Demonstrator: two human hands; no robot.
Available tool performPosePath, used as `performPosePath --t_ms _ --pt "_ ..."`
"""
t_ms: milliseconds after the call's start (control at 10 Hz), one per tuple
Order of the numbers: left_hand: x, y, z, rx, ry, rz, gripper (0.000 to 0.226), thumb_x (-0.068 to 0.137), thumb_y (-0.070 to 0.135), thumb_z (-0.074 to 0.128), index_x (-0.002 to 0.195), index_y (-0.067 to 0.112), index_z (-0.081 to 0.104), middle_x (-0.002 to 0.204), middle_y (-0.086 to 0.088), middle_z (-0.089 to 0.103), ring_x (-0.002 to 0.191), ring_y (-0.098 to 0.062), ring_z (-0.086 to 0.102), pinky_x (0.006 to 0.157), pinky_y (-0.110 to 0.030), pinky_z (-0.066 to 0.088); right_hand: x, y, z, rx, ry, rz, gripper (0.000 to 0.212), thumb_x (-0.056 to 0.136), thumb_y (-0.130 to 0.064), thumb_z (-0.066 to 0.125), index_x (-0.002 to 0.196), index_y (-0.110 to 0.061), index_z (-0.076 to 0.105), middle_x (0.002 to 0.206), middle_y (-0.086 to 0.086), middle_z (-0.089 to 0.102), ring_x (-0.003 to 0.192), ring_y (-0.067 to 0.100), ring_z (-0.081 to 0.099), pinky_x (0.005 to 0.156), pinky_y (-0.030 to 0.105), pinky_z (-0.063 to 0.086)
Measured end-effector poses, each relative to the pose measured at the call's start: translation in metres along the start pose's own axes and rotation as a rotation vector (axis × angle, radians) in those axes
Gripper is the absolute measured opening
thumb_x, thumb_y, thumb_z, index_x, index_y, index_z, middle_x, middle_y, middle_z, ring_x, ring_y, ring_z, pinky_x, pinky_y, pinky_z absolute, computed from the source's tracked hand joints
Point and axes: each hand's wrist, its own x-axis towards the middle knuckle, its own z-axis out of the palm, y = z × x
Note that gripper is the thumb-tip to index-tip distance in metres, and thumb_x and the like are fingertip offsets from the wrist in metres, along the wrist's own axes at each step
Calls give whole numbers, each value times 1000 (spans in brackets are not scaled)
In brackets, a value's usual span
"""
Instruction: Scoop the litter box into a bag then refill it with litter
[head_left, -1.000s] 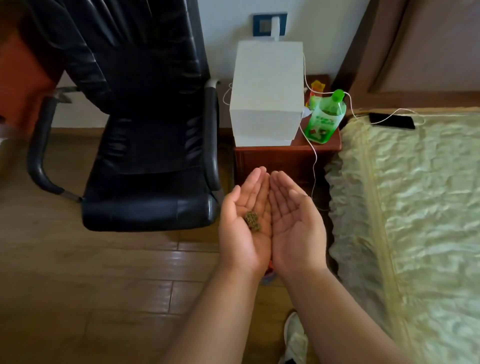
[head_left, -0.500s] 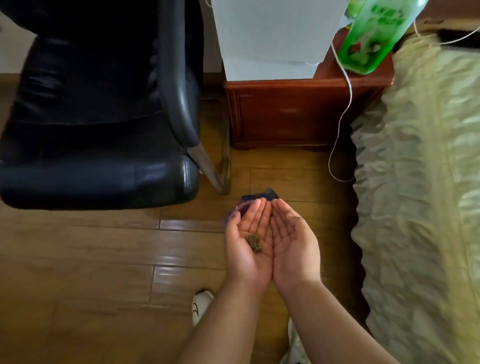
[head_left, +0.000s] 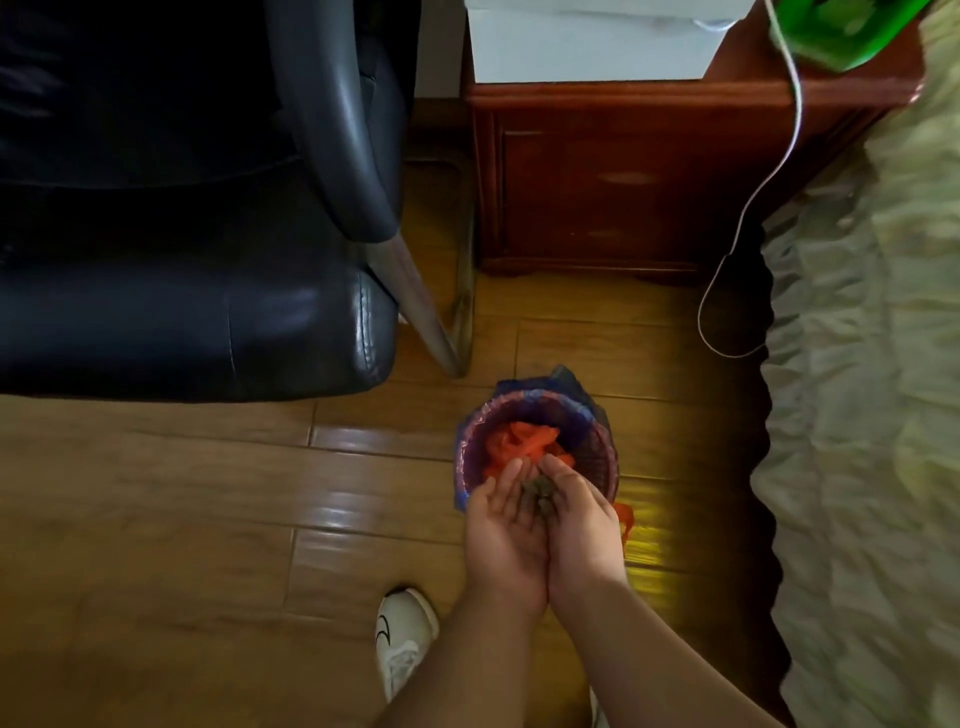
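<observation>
My left hand (head_left: 501, 535) and my right hand (head_left: 582, 525) are pressed side by side as a cup, fingertips tilted down over the near rim of a small round bin. A small heap of brown-green litter clumps (head_left: 540, 500) lies in the crease between the two palms. The bin (head_left: 597, 457) stands on the wooden floor and is lined with a blue-purple bag (head_left: 569, 387). Crumpled orange plastic (head_left: 524, 441) lies inside it. No litter box is in view.
A black leather chair (head_left: 197, 322) with a metal leg (head_left: 431, 322) stands at the left. A red-brown nightstand (head_left: 623, 171) with a white box and a green bottle is behind the bin. The bed's frilled cover (head_left: 857, 415) lines the right. My white shoe (head_left: 402, 639) is below.
My cupped hands have dropped from chest height to the bin's rim and tipped forward. The clumps have slid toward my fingertips. My view has swung down to the floor.
</observation>
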Motion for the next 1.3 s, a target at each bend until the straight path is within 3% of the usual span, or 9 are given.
performPosePath --t_ms 100,400,600,800,900,1000,1100,1200,1300 --pt "3 -1 -4 16 29 2 41 107 32 44 124 4 69 114 -17 77 110 -30 71 86 -40 55 7 7 0 -46 8 13 25 94 -22 65 114 -10 74 108 15 76 101 27 74 93 41 57" --pt "4 2 4 60 68 13 36 106 30 48 121 6 69 117 -14 76 112 -28 70 83 -38 55 19 9 1 -57 -11 60 33 98 -25 57 128 -15 66 111 10 76 103 22 74 94 39 57" --pt "7 4 4 34 76 28 36 107 33 46 125 8 64 132 -11 66 129 -27 58 105 -40 45 17 11 4 -70 -10 51 33 98 -25 58 129 -19 66 115 8 75 104 22 73 93 38 57" --pt "-2 10 5 114 71 51 29 107 30 47 112 11 69 95 -3 80 97 -19 69 80 -35 52 13 10 4 -146 -23 14 31 96 -30 59 124 -22 69 113 3 76 105 20 73 99 41 53" --pt "-2 14 4 203 60 75 29 108 33 44 114 14 65 106 -1 74 100 -15 66 97 -37 50 7 8 3 -258 -20 -10 32 94 -38 59 123 -28 70 113 -3 76 110 18 70 99 43 52" --pt "-9 17 5 359 52 103 29 108 40 44 114 21 65 115 2 69 113 -14 61 106 -34 45 -6 -6 1 -369 -8 -51 30 97 -37 56 124 -30 68 109 -5 76 104 14 69 74 31 57" --pt "-17 25 3 663 83 153 25 106 42 49 102 28 70 108 6 72 102 -8 65 88 -29 50 -28 -27 -1 -663 21 -109 36 100 -34 49 134 -37 57 124 -3 65 103 13 64 56 19 52" --pt "-42 37 10 1113 109 293 34 104 45 48 122 27 71 116 -1 74 105 -19 68 91 -35 53 -59 -52 -2 -1157 14 -238 52 98 -45 44 149 -38 41 144 0 54 121 20 59 86 33 57" --pt "-77 58 21 1566 150 453 47 102 56 40 143 38 54 137 -1 64 122 -24 61 105 -40 48 -96 -80 6 -1579 89 -479 54 97 -46 41 150 -35 39 146 -3 52 126 20 56 98 37 51"
